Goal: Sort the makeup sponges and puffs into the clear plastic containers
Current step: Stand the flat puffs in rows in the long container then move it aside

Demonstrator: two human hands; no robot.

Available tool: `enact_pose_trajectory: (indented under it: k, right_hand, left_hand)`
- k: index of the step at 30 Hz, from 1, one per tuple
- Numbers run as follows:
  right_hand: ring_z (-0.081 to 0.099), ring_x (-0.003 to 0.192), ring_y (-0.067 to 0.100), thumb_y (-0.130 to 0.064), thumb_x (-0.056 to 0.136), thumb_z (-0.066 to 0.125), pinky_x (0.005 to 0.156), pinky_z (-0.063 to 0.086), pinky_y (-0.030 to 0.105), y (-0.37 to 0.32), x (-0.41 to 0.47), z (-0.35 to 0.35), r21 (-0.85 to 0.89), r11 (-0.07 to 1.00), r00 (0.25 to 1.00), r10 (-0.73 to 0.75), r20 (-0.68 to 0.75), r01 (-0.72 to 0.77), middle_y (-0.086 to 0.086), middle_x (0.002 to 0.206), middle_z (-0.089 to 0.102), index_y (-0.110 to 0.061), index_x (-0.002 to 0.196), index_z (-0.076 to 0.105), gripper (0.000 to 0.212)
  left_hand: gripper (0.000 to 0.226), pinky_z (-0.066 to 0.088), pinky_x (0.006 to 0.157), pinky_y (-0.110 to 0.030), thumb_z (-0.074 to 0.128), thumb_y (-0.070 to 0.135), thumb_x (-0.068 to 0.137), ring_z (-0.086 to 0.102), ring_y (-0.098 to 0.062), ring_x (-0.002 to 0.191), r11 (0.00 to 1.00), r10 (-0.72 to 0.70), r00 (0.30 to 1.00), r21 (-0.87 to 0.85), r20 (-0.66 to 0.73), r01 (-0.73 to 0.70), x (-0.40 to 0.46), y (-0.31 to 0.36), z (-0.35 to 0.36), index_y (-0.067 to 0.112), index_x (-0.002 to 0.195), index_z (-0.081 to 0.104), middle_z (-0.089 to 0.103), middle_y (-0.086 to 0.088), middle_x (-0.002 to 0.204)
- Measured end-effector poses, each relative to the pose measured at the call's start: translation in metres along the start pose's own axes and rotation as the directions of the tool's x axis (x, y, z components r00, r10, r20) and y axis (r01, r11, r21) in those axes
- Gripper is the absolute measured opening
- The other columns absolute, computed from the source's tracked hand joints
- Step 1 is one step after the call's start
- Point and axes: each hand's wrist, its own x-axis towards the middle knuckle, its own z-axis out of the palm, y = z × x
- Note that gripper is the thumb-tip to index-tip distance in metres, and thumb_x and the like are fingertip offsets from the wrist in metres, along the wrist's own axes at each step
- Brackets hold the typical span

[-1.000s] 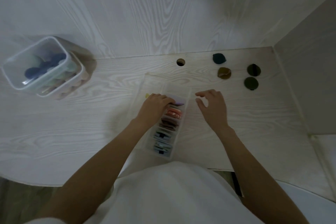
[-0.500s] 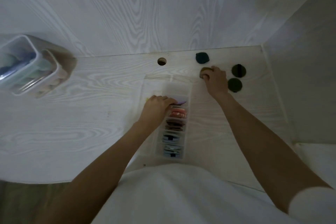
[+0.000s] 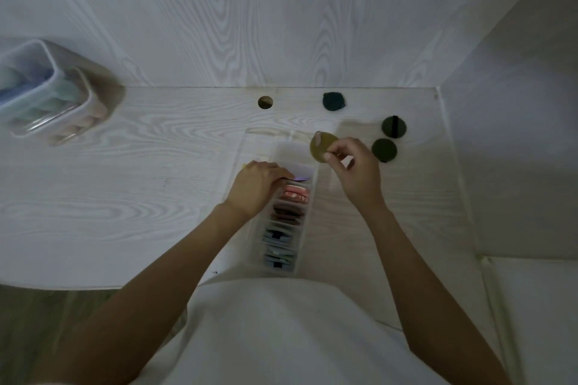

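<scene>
A long clear divided container (image 3: 308, 222) lies in front of me, its slots filled with purple, pink, brown and blue-grey puffs. My left hand (image 3: 259, 187) rests on its far left side, fingers curled over the purple puff (image 3: 300, 178). My right hand (image 3: 353, 172) pinches an olive-yellow round puff (image 3: 322, 147) just above the container's far end. On the desk lie a dark teal puff (image 3: 334, 101) and two dark green puffs (image 3: 394, 126) (image 3: 384, 149).
Two clear lidded tubs (image 3: 47, 94) holding sponges stand stacked at the far left. A cable hole (image 3: 265, 102) is in the desk near the back wall. The container's clear lid (image 3: 266, 134) lies beside it. A side wall closes off the right.
My right hand reached to the olive-yellow puff on the desk, picked it up and carried it back toward the container's far end. My left hand stayed on the container.
</scene>
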Motion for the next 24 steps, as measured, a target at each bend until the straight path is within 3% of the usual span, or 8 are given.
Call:
enact_pose_trajectory:
  k: [2, 4, 8, 13, 16, 20, 22, 24]
  right_hand:
    - [0.05, 0.071, 0.007, -0.005, 0.081, 0.065, 0.061, 0.034, 0.011, -0.008, -0.007, 0.003, -0.099, 0.992, 0.996, -0.083, 0.021, 0.084, 0.003, 0.084, 0.059, -0.009, 0.088, 0.056, 0.012]
    - [0.052, 0.072, 0.011, -0.007, 0.081, 0.066, 0.059, 0.039, 0.019, -0.014, -0.012, 0.008, -0.166, 0.984, 0.996, -0.058, 0.061, 0.067, 0.003, 0.083, 0.058, -0.011, 0.093, 0.052, 0.019]
    - [0.056, 0.072, 0.019, -0.006, 0.078, 0.067, 0.059, 0.048, 0.032, -0.013, -0.012, 0.022, -0.359, 0.904, 0.964, -0.164, 0.21, 0.232, 0.004, 0.08, 0.062, -0.009, 0.086, 0.061, 0.011]
    - [0.056, 0.061, 0.027, 0.002, 0.059, 0.076, 0.051, 0.043, 0.027, -0.013, -0.007, 0.045, -0.593, 0.732, 0.936, -0.184, 0.301, 0.335, 0.009, 0.065, 0.059, -0.006, 0.064, 0.068, 0.012]
    - [0.054, 0.076, 0.03, 0.0, 0.074, 0.066, 0.064, 0.042, 0.033, -0.015, -0.007, 0.049, -0.652, 0.672, 0.922, -0.129, 0.364, 0.351, 0.012, 0.074, 0.062, -0.005, 0.075, 0.073, 0.009]
    - [0.054, 0.054, 0.027, 0.003, 0.058, 0.073, 0.051, 0.04, 0.027, -0.019, -0.017, 0.049, -0.661, 0.691, 0.944, -0.096, 0.316, 0.292, 0.009, 0.051, 0.058, -0.008, 0.058, 0.065, 0.014]
    - [0.053, 0.057, 0.028, 0.001, 0.067, 0.066, 0.053, 0.035, 0.028, -0.02, -0.015, 0.049, -0.636, 0.731, 0.953, -0.065, 0.296, 0.248, 0.013, 0.055, 0.06, -0.005, 0.065, 0.065, 0.007]
    - [0.049, 0.068, 0.025, -0.005, 0.08, 0.055, 0.058, 0.03, 0.029, -0.017, -0.009, 0.047, -0.626, 0.745, 0.941, -0.006, 0.337, 0.229, 0.013, 0.066, 0.064, -0.008, 0.074, 0.069, 0.015]
  left_hand:
    - [0.019, 0.047, 0.061, -0.031, 0.056, 0.02, 0.081, 0.064, -0.027, 0.059, 1.0, 0.004, 1.0, 0.017, 0.009, -0.004, -0.001, 0.0, -0.001, 0.015, 0.087, 0.074, 0.072, -0.007, 0.076]
    - [0.019, 0.046, 0.061, -0.03, 0.057, 0.019, 0.08, 0.064, -0.027, 0.059, 0.999, 0.016, 1.0, 0.03, 0.008, -0.016, -0.002, -0.001, 0.0, 0.015, 0.088, 0.074, 0.072, -0.006, 0.077]
    - [0.028, 0.047, 0.06, -0.03, 0.049, 0.026, 0.081, 0.063, -0.027, 0.057, 0.999, 0.028, 1.0, 0.016, 0.005, -0.028, -0.002, 0.0, -0.001, 0.016, 0.089, 0.074, 0.071, -0.006, 0.074]
    - [0.019, 0.048, 0.059, -0.032, 0.058, 0.02, 0.081, 0.063, -0.026, 0.056, 0.998, 0.065, 0.997, 0.011, -0.027, -0.065, -0.004, -0.002, 0.001, 0.016, 0.09, 0.074, 0.071, -0.006, 0.073]
    - [0.02, 0.05, 0.06, -0.032, 0.058, 0.019, 0.082, 0.065, -0.026, 0.059, 0.996, 0.086, 0.995, -0.016, -0.047, -0.087, -0.008, -0.003, 0.003, 0.017, 0.093, 0.074, 0.072, -0.006, 0.075]
    - [0.02, 0.051, 0.057, -0.029, 0.06, 0.017, 0.081, 0.067, -0.024, 0.058, 0.992, 0.115, 0.99, -0.035, -0.076, -0.117, -0.01, -0.003, -0.001, 0.019, 0.095, 0.074, 0.074, -0.004, 0.077]
    - [0.02, 0.052, 0.056, -0.028, 0.062, 0.018, 0.079, 0.067, -0.023, 0.057, 0.992, 0.123, 0.99, -0.031, -0.065, -0.125, -0.008, -0.005, -0.002, 0.02, 0.094, 0.075, 0.074, -0.004, 0.078]
    - [0.019, 0.052, 0.058, -0.027, 0.063, 0.017, 0.078, 0.068, -0.022, 0.061, 0.992, 0.117, 0.993, -0.05, -0.031, -0.119, -0.006, -0.008, -0.003, 0.019, 0.093, 0.075, 0.074, -0.003, 0.081]
